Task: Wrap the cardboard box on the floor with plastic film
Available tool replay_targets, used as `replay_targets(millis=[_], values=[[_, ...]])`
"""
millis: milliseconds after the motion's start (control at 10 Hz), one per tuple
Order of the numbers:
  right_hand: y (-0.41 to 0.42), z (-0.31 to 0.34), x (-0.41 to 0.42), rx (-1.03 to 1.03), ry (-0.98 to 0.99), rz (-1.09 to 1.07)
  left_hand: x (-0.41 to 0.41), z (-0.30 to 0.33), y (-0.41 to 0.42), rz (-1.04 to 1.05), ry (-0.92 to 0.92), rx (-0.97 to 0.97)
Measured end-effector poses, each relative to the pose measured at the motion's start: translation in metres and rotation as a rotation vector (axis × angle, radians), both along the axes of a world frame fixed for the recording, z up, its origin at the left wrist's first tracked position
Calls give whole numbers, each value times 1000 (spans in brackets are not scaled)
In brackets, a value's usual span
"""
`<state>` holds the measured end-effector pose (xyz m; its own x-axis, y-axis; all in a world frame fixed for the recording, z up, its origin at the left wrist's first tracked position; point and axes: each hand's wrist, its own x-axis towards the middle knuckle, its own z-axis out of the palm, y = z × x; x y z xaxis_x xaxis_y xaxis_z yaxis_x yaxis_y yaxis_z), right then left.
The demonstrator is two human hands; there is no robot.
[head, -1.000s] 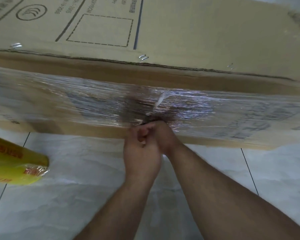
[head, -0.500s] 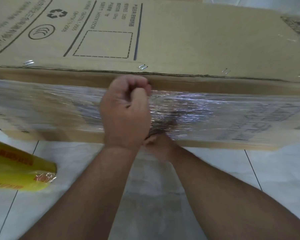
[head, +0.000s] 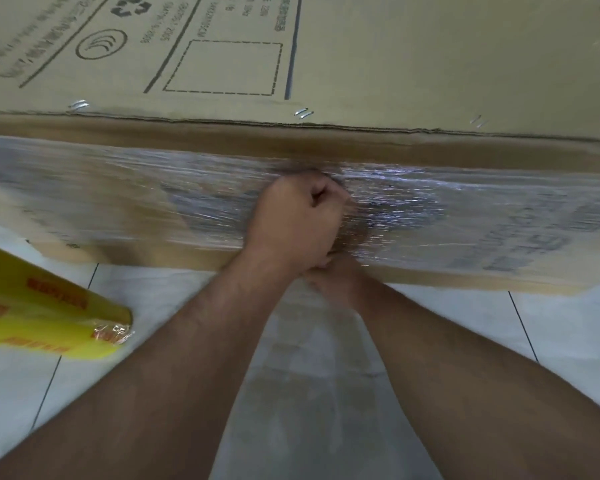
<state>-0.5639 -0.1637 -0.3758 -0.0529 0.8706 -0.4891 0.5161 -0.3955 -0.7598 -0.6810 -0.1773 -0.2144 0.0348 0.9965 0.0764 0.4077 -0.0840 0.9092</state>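
hands against film-wrapped side, cardboard box

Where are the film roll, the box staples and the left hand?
film roll (head: 49, 317), head view, yellow side of the roll.
box staples (head: 303, 113), head view, middle pair on the flap edge.
left hand (head: 291, 223), head view, back of the fist.

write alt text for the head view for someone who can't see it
Two bare hands meet at the film-wrapped side of a cardboard box on a tiled floor: the left hand is fisted against the film, and the right hand is partly hidden below it. A yellow film roll lies on the left.
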Motion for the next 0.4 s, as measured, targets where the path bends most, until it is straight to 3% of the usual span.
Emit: replay_targets(millis=[100, 200, 400], values=[[0, -15, -9, -83, 80, -25, -15, 10, -5, 177, -112, 122], [-16, -6, -10, -80, 37, -33, -38, 3, -23, 244, -25, 264], [-62, 24, 13, 31, 28, 70, -76, -34, -56, 243, 157, 76]])
